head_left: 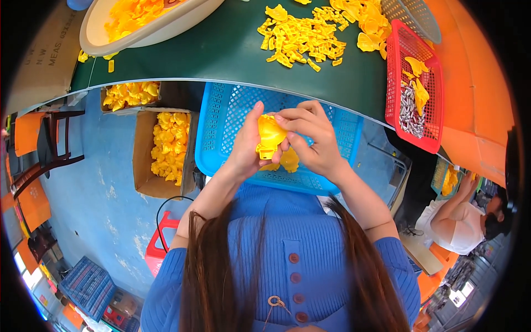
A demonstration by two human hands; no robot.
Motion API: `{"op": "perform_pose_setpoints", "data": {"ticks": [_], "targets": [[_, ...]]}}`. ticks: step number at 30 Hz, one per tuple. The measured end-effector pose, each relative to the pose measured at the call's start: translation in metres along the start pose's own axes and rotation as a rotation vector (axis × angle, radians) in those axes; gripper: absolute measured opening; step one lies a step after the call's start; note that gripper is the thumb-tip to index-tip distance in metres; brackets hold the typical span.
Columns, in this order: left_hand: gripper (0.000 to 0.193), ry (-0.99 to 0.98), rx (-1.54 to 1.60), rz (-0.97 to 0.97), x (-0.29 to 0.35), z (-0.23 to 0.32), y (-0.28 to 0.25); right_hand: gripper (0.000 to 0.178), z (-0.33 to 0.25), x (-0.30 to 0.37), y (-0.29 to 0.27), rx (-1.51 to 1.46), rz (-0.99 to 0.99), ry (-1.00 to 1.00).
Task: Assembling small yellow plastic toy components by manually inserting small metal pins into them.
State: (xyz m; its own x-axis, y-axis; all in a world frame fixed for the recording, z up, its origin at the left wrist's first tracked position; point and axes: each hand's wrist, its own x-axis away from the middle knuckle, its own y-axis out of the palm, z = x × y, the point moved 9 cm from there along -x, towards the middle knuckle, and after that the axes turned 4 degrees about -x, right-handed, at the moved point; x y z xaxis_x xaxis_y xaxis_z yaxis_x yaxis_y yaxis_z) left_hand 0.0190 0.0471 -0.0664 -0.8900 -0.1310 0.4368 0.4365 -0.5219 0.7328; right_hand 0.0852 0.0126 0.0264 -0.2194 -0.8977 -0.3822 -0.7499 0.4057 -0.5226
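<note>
Both hands meet over a blue plastic basket (227, 110) that rests in my lap. My left hand (246, 145) grips a yellow plastic part (269, 135) from the left, thumb raised along its side. My right hand (311, 138) pinches the same part from the right, fingertips on its top edge. Another yellow part (287, 160) lies in the basket just below my hands. On the green table (221, 50) ahead, a heap of small yellow plastic pieces (301, 36) is spread out.
A red basket (437, 105) at the table's right edge holds yellow parts and metal pieces. A cream basin (182, 19) with yellow parts sits far left. Cardboard boxes (142, 160) of yellow parts stand on the floor at left. Another person (462, 218) sits at right.
</note>
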Motion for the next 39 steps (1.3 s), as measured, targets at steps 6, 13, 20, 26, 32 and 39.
{"op": "perform_pose_setpoints", "data": {"ticks": [6, 13, 20, 26, 32, 39], "targets": [[0.060, -0.063, 0.051, 0.073, -0.004, -0.008, 0.000, 0.020, 0.008, 0.006, -0.001, -0.040, -0.025, 0.003], [0.057, -0.111, -0.033, -0.134, -0.018, -0.005, 0.011, 0.028, 0.000, 0.008, -0.020, 0.048, -0.015, -0.045], [0.067, -0.035, -0.295, -0.260, -0.013, 0.010, 0.042, 0.029, -0.010, 0.022, -0.056, -0.163, 0.099, 0.024], [0.097, 0.257, -0.227, -0.217, -0.001, 0.027, 0.075, 0.030, 0.015, 0.053, -0.085, -0.575, 0.284, 0.411], [0.100, 0.331, -0.154, -0.333, -0.005, 0.023, 0.093, 0.029, 0.004, 0.052, -0.096, -0.535, 0.202, 0.416], [0.097, 0.275, -0.217, -0.211, -0.003, 0.018, 0.074, 0.015, -0.002, 0.047, -0.146, -0.215, 0.310, 0.422]]}}
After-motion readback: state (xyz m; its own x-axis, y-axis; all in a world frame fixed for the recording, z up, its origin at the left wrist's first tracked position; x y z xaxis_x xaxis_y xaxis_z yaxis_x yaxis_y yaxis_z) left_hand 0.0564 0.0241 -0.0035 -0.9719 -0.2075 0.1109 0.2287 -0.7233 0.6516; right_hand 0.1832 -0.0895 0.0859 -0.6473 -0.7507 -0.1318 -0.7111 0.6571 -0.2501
